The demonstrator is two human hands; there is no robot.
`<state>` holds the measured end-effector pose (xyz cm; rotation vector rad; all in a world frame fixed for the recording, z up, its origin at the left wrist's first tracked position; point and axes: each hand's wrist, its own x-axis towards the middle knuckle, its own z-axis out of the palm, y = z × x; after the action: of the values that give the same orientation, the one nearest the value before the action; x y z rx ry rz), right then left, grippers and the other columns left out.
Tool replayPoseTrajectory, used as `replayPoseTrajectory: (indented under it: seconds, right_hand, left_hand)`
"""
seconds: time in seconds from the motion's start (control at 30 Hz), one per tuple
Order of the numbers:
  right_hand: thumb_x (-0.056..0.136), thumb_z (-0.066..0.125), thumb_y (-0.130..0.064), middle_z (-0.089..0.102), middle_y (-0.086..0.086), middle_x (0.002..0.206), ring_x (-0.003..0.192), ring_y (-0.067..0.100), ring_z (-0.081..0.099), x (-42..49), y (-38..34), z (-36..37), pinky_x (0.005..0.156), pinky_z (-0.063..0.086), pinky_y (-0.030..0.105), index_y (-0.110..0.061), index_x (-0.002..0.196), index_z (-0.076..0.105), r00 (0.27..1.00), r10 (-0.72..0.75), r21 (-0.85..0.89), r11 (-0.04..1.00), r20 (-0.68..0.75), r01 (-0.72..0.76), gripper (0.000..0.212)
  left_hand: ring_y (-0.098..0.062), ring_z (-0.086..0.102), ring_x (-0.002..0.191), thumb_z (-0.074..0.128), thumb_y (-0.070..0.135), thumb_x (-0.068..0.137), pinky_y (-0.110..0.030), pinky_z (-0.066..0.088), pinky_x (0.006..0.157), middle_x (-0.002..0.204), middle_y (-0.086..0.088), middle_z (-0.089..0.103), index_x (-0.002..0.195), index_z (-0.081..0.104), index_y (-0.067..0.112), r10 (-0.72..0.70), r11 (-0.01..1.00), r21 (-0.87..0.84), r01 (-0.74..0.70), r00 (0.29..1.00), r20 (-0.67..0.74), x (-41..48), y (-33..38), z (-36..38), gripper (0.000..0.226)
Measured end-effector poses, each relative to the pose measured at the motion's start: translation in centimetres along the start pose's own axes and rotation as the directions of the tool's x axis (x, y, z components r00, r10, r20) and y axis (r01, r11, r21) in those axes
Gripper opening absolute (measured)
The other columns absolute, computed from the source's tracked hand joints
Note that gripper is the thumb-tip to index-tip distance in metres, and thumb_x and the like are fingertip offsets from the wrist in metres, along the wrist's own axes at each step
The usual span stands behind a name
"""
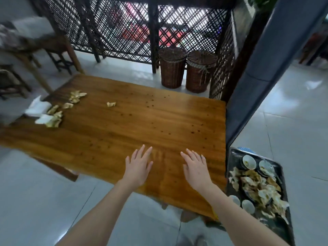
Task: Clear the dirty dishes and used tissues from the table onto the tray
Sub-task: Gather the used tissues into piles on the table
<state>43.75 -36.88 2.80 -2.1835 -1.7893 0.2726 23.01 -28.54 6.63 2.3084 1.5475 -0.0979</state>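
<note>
Left grip [138,166] spread flat, fingers straight and apart, nothing in it, above the near stretch of the wooden counter [124,132]; touching or just hovering, impossible to tell. Right grip [195,168] the same: palm down, fingers straight, holding nothing, just beside the left one and nearer the counter's right edge. Bare forearms reaching in from the bottom of the view.

To the right, just beside the counter's near right corner and lower than it, a dark metal tray [273,225]. Heaped in its middle, stained crumpled tissues [257,189]. Around the heap, small pale bowls [249,161], two at the far end and two at the near left side.

Farther out, mid-counter dotted with scattered dark specks [159,102]. Beyond those, one lone tissue wad [111,104]. At the far left corner, more used tissues [55,118] strewn in a loose cluster, and white napkins [38,107] lying at the very edge beside them.

Past the counter's far side, two lidded wicker baskets [173,68] standing side by side on the grey tiled floor [44,192], against a dark lattice screen [124,29]. Off to the far left, blurred wooden furniture [53,48]. On the right, a grey pillar [257,59] rising beyond the tray.
</note>
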Motion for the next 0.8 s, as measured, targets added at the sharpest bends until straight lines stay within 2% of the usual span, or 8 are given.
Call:
replayPoseTrajectory:
  seconds: [0.13, 0.3, 0.43, 0.57, 0.8]
  right_hand:
    - [0.098, 0.045, -0.015, 0.034, -0.001, 0.152, 0.143, 0.019, 0.024, 2.0, -6.1, 1.1, 0.116, 0.007, 0.039, -0.029, 0.143, 0.039, 0.999, -0.037, 0.024, 0.999, -0.013, 0.038, 0.047]
    - [0.095, 0.053, -0.011, 0.035, -0.003, 0.151, 0.142, 0.015, 0.025, 5.0, -12.4, 3.0, 0.112, 0.0, 0.036, -0.03, 0.141, 0.041, 0.987, -0.16, 0.012, 0.987, 0.025, 0.159, 0.051]
    - [0.093, 0.057, -0.012, 0.041, -0.004, 0.147, 0.14, 0.013, 0.03, 7.6, -16.9, 4.9, 0.112, 0.003, 0.036, -0.03, 0.138, 0.046, 0.972, -0.232, 0.021, 0.973, 0.04, 0.231, 0.049]
    - [0.095, 0.052, -0.01, 0.04, -0.003, 0.147, 0.14, 0.014, 0.029, 11.0, -20.1, 7.2, 0.116, 0.007, 0.038, -0.028, 0.138, 0.046, 0.949, -0.304, 0.057, 0.952, 0.085, 0.3, 0.047]
    - [0.096, 0.048, -0.01, 0.04, -0.002, 0.148, 0.14, 0.015, 0.029, 20.2, -25.0, 9.8, 0.117, 0.014, 0.04, -0.027, 0.138, 0.046, 0.949, -0.295, 0.135, 0.951, 0.116, 0.279, 0.046]
  left_hand:
    - [-0.022, 0.006, 0.149, 0.031, 0.042, 0.103, -0.049, 0.012, 0.119, 0.162, 0.004, 0.003, 0.153, 0.01, 0.034, -0.104, 0.994, -0.024, 0.103, 0.994, -0.039, -1.7, -5.5, -1.9, 0.056]
    - [-0.023, 0.005, 0.149, 0.03, 0.042, 0.103, -0.051, 0.009, 0.118, 0.162, 0.004, 0.004, 0.153, 0.01, 0.034, -0.217, 0.972, -0.112, 0.207, 0.973, -0.082, -3.1, -12.0, -3.3, 0.055]
    - [-0.024, 0.007, 0.149, 0.03, 0.045, 0.102, -0.052, 0.009, 0.118, 0.162, 0.004, 0.005, 0.152, 0.013, 0.035, -0.299, 0.945, -0.172, 0.278, 0.948, -0.11, -3.2, -17.5, -3.7, 0.054]
    - [-0.023, 0.011, 0.148, 0.031, 0.045, 0.101, -0.051, 0.011, 0.117, 0.162, 0.003, 0.008, 0.152, 0.016, 0.035, -0.355, 0.925, -0.184, 0.332, 0.927, -0.116, -2.1, -22.1, -3.8, 0.054]
    - [-0.022, 0.011, 0.148, 0.033, 0.043, 0.102, -0.053, 0.014, 0.118, 0.162, 0.004, 0.006, 0.151, 0.016, 0.036, -0.399, 0.91, -0.16, 0.382, 0.913, -0.087, 4.1, -29.7, -6.3, 0.053]
